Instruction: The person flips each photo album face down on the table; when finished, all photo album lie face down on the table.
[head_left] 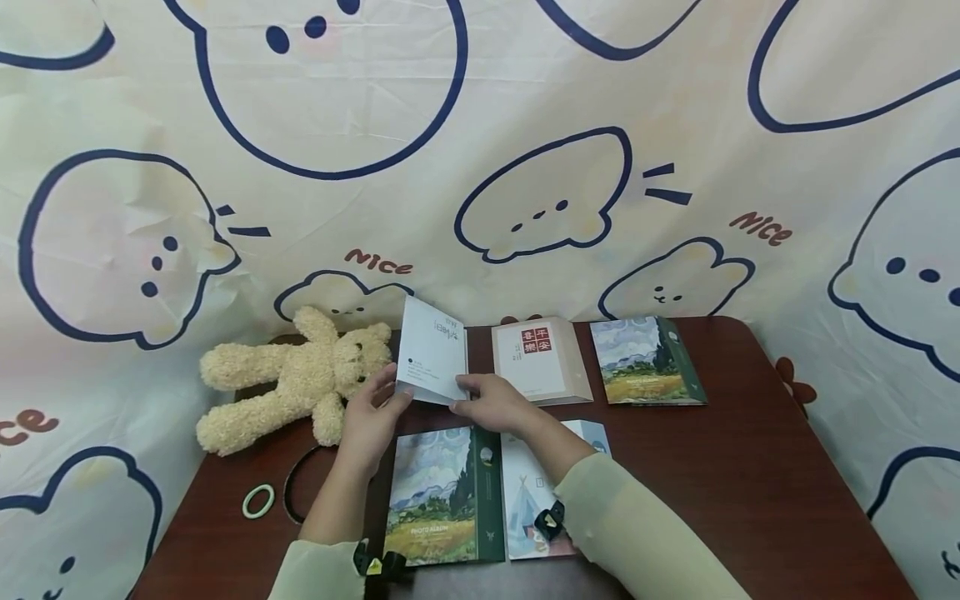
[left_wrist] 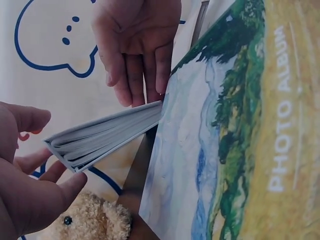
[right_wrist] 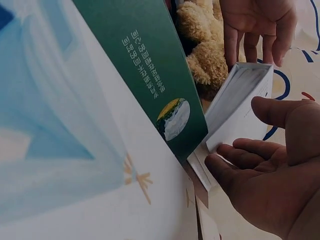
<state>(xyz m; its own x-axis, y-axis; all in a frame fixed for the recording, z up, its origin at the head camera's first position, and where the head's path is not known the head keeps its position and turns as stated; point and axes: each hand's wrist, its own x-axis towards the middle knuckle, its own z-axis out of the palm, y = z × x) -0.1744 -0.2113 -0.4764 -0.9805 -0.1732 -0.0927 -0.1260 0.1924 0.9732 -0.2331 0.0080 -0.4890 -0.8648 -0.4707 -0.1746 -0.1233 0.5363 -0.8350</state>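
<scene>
A thick white book (head_left: 432, 350) with small dark print on its cover stands tilted up above the back of the table, held between both hands. My left hand (head_left: 371, 419) grips its left edge, with the thumb (left_wrist: 74, 186) near the lower corner and fingers behind. At the lower right corner, my right hand (head_left: 495, 403) holds the book, thumb toward the cover and fingers (right_wrist: 235, 162) at the edge. The page block (left_wrist: 102, 135) shows in the left wrist view. Below the hands lie a painted-landscape photo album (head_left: 431, 500) and a pale illustrated book (head_left: 525, 508), partly covered by the right arm.
A cream teddy bear (head_left: 300, 383) lies left of the hands. Near it are a pale green ring (head_left: 258, 502) and a dark hoop (head_left: 291, 487). Toward the back right sit a white book with red characters (head_left: 528, 367) and another landscape album (head_left: 637, 362). A patterned cloth (head_left: 525, 100) hangs behind the table.
</scene>
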